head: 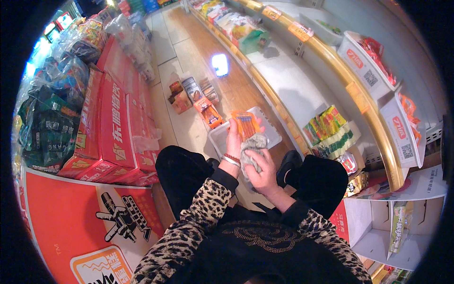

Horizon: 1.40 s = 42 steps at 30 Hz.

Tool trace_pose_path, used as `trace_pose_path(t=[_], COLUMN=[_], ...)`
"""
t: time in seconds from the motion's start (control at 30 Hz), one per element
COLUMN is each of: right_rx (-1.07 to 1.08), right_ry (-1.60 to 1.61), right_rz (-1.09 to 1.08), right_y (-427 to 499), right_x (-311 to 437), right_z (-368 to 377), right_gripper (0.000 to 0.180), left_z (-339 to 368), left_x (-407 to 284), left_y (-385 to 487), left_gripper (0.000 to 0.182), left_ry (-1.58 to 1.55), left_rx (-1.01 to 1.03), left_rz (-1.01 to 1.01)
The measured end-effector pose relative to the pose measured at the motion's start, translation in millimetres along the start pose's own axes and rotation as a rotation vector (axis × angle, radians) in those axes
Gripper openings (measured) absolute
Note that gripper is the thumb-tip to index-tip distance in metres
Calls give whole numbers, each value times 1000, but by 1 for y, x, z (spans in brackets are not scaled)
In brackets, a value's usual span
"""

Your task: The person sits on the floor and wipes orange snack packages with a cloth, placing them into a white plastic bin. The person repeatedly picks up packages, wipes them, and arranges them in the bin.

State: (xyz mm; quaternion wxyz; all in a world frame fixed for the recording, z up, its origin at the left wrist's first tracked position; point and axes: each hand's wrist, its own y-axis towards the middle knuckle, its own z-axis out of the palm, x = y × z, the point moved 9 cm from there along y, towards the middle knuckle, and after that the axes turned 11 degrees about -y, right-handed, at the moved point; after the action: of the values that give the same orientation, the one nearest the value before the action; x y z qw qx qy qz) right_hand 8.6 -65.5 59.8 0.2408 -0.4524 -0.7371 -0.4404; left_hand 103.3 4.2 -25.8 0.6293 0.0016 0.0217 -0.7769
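My left hand [234, 142], with a red bracelet and a silver bangle at the wrist, holds an orange snack packet [244, 124] above a white plastic bin [220, 136]. My right hand [261, 168] grips a crumpled grey cloth [253, 143] against the packet's lower end. The bin rests on the floor between my knees. Just beyond it on the floor stand an orange box of snack packets [209, 113], a box of dark packets [192, 88] and a brown carton [181, 101].
Stacked red drink cartons [117, 117] and plastic-wrapped goods [53, 120] line the left side. A gold-edged shelf [283, 110] runs along the right, holding yellow and green packets [324, 124]. Labelled white bins [369, 67] sit on the shelf above it.
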Motion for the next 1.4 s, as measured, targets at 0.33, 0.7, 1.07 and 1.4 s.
trace_pose_path(t=[0.33,0.7,1.07,1.4], right_rx=[-107,-309,-145,-277], right_ry=[1036,37,-121,-185], right_rz=[932,52,-248,196], right_y=[-51,14,13,81], right_x=[-123,-16,29,-71], right_z=[-8,-49,-31,-65], right_gripper=[41,31,35,26], left_z=[15,41,24,13], left_x=[-13,26,34,66], left_y=[-15,-30,-26,-52], left_gripper=[44,32,41,39], left_ry=[361,510,-87,152], left_rx=[-127,30,-9,-215], left_rz=[194,60,-185,-181])
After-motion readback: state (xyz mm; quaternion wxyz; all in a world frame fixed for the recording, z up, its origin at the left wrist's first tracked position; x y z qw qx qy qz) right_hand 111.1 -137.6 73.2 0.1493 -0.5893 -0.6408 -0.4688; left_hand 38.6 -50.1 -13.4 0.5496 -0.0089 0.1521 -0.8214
